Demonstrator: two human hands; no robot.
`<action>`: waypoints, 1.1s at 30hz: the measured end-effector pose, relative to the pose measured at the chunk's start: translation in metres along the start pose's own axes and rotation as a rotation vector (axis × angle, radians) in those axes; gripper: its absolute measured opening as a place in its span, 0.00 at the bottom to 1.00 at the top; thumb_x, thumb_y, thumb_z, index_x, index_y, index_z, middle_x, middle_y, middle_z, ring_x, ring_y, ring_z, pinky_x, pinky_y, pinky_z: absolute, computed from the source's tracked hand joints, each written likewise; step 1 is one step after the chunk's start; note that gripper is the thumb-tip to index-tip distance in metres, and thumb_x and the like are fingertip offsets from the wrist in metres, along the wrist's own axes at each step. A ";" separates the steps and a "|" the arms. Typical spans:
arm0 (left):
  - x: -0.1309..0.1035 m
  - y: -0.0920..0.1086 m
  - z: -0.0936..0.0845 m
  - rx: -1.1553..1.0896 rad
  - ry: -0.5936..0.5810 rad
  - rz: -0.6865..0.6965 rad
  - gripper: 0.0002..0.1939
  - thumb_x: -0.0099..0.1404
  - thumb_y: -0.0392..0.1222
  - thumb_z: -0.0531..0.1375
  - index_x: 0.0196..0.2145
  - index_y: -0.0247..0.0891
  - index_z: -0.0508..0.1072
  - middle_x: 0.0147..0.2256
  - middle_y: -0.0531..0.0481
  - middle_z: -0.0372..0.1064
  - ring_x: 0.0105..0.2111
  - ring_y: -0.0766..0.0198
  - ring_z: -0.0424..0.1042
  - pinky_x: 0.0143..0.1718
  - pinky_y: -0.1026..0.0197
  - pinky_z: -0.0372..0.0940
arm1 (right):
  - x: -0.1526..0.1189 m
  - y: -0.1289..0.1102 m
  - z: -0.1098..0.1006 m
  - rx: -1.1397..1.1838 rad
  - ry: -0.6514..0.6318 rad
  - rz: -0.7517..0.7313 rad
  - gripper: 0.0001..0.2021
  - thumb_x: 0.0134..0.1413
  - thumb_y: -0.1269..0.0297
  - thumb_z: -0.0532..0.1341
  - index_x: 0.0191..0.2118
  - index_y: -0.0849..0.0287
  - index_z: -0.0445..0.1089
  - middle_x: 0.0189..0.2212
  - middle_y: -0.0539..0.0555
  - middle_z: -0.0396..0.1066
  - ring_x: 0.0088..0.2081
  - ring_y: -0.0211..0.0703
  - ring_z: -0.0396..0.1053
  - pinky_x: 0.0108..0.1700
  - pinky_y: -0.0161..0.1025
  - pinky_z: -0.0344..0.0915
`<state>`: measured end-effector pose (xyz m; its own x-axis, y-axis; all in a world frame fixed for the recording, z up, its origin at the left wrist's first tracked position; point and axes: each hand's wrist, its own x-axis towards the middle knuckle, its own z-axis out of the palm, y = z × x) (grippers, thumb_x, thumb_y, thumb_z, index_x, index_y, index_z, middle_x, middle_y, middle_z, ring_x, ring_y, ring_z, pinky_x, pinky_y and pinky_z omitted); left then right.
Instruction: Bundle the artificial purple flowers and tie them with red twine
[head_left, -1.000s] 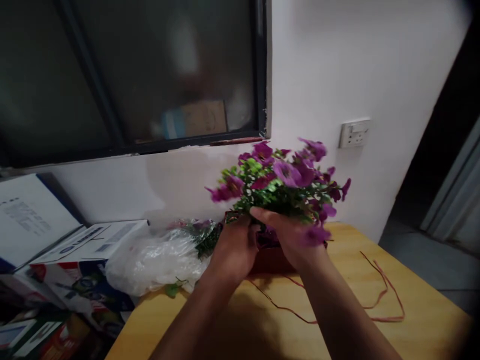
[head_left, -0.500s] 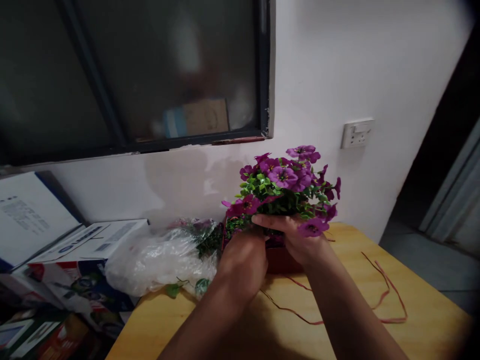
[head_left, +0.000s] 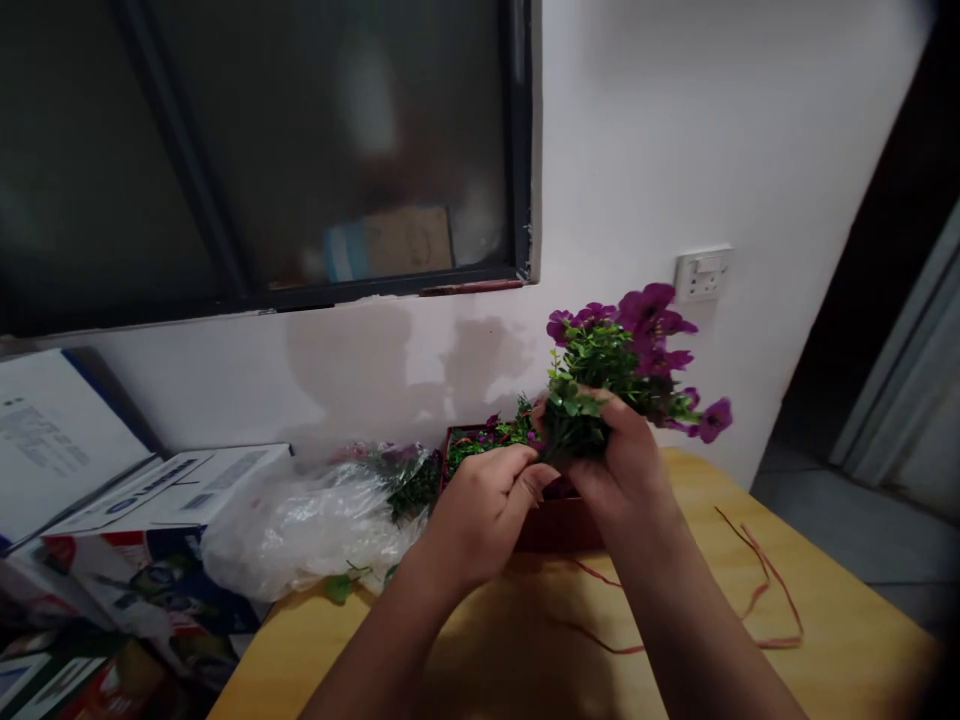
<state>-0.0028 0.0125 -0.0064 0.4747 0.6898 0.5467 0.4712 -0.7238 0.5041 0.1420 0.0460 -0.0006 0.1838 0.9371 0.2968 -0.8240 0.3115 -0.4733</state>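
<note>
A bunch of purple artificial flowers [head_left: 600, 360] with green leaves is tilted to the right above the table. My right hand [head_left: 630, 460] is wrapped round its leafy lower part. My left hand [head_left: 491, 500] is closed in a pinch at the lower end of the bunch, where the stems come together; the stem tips are mostly hidden by the fingers. Behind and below both hands stands a dark red box [head_left: 559, 525] with greenery and small purple flowers in it. My hands and wrists cover part of its front.
On the left of the wooden table [head_left: 750, 580] lies a clear plastic bag [head_left: 307, 520] with more artificial plants. A loose green leaf [head_left: 337, 588] is by it. Reddish string [head_left: 787, 600] curls on the right. Cartons [head_left: 165, 490] stand at the left; a wall socket [head_left: 703, 275] is behind.
The flower bunch has moved up and right off the box and tipped to the right, showing its lower stems. My left hand has turned and now pinches at the stem end.
</note>
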 end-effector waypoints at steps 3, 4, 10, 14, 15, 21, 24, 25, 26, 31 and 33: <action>-0.002 -0.004 0.001 0.000 0.076 0.074 0.19 0.74 0.50 0.48 0.29 0.38 0.66 0.29 0.49 0.70 0.31 0.63 0.68 0.36 0.62 0.58 | 0.000 -0.001 0.003 0.202 0.035 0.255 0.07 0.38 0.70 0.67 0.27 0.59 0.70 0.27 0.51 0.74 0.30 0.40 0.74 0.36 0.37 0.76; -0.002 -0.005 0.001 -0.005 0.095 0.091 0.19 0.73 0.50 0.48 0.29 0.38 0.66 0.29 0.49 0.70 0.31 0.63 0.68 0.36 0.62 0.58 | -0.001 0.000 0.005 0.250 0.046 0.308 0.07 0.38 0.70 0.67 0.28 0.59 0.70 0.28 0.52 0.75 0.32 0.40 0.74 0.38 0.37 0.76; -0.004 -0.008 -0.002 -0.029 0.107 0.097 0.19 0.72 0.52 0.51 0.29 0.38 0.68 0.27 0.51 0.67 0.29 0.65 0.67 0.34 0.63 0.58 | -0.004 0.008 0.009 0.294 -0.007 0.382 0.05 0.40 0.70 0.66 0.28 0.59 0.72 0.28 0.53 0.76 0.34 0.41 0.75 0.42 0.38 0.77; -0.003 -0.008 -0.003 -0.028 0.113 0.109 0.17 0.72 0.50 0.52 0.28 0.38 0.67 0.26 0.52 0.67 0.28 0.66 0.66 0.34 0.64 0.58 | -0.005 0.011 0.010 0.269 -0.010 0.402 0.05 0.42 0.68 0.66 0.29 0.60 0.72 0.27 0.54 0.76 0.33 0.42 0.75 0.43 0.38 0.77; -0.002 -0.008 -0.004 -0.030 0.116 0.115 0.17 0.72 0.49 0.53 0.28 0.38 0.67 0.26 0.52 0.66 0.28 0.66 0.66 0.34 0.64 0.58 | -0.006 0.012 0.010 0.264 -0.001 0.411 0.05 0.42 0.67 0.66 0.29 0.60 0.72 0.27 0.54 0.76 0.33 0.42 0.75 0.43 0.38 0.77; -0.002 -0.011 -0.004 -0.027 0.124 0.122 0.17 0.72 0.48 0.52 0.27 0.38 0.67 0.25 0.53 0.66 0.28 0.67 0.66 0.33 0.65 0.57 | -0.010 0.009 0.012 0.256 -0.005 0.420 0.07 0.44 0.66 0.65 0.32 0.61 0.73 0.29 0.54 0.77 0.34 0.43 0.76 0.40 0.37 0.77; -0.001 -0.013 -0.004 -0.028 0.124 0.110 0.18 0.73 0.48 0.51 0.27 0.38 0.66 0.25 0.53 0.66 0.27 0.66 0.66 0.33 0.64 0.57 | -0.012 0.008 0.012 0.259 -0.018 0.381 0.06 0.44 0.66 0.65 0.31 0.59 0.72 0.29 0.53 0.76 0.34 0.43 0.76 0.40 0.39 0.77; -0.001 -0.013 -0.004 -0.028 0.129 0.103 0.17 0.73 0.48 0.51 0.27 0.38 0.66 0.25 0.53 0.66 0.27 0.66 0.67 0.33 0.64 0.58 | -0.012 0.008 0.012 0.260 -0.016 0.348 0.04 0.44 0.67 0.65 0.30 0.59 0.72 0.29 0.53 0.76 0.34 0.43 0.76 0.40 0.39 0.77; 0.000 -0.014 -0.003 -0.029 0.135 0.097 0.17 0.73 0.47 0.51 0.27 0.38 0.66 0.25 0.53 0.66 0.27 0.66 0.66 0.34 0.64 0.58 | -0.012 0.008 0.012 0.261 -0.016 0.306 0.03 0.45 0.67 0.65 0.29 0.59 0.71 0.28 0.52 0.76 0.34 0.42 0.75 0.41 0.40 0.77; -0.002 -0.017 0.003 -0.052 0.152 0.087 0.15 0.72 0.47 0.52 0.30 0.38 0.68 0.26 0.53 0.67 0.29 0.67 0.67 0.35 0.65 0.58 | -0.011 0.003 0.012 0.297 0.043 0.214 0.02 0.46 0.71 0.64 0.28 0.58 0.70 0.27 0.49 0.75 0.32 0.40 0.74 0.41 0.41 0.77; -0.004 -0.017 0.006 -0.083 0.222 0.084 0.12 0.71 0.47 0.55 0.32 0.38 0.70 0.28 0.53 0.68 0.29 0.67 0.67 0.34 0.65 0.59 | -0.011 0.001 0.013 0.334 0.114 0.227 0.02 0.47 0.72 0.63 0.29 0.60 0.70 0.27 0.50 0.75 0.33 0.39 0.74 0.41 0.41 0.77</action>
<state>-0.0082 0.0220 -0.0206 0.3306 0.6131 0.7175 0.3698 -0.7836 0.4992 0.1328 0.0340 0.0063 0.0203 0.9933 0.1136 -0.9755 0.0445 -0.2156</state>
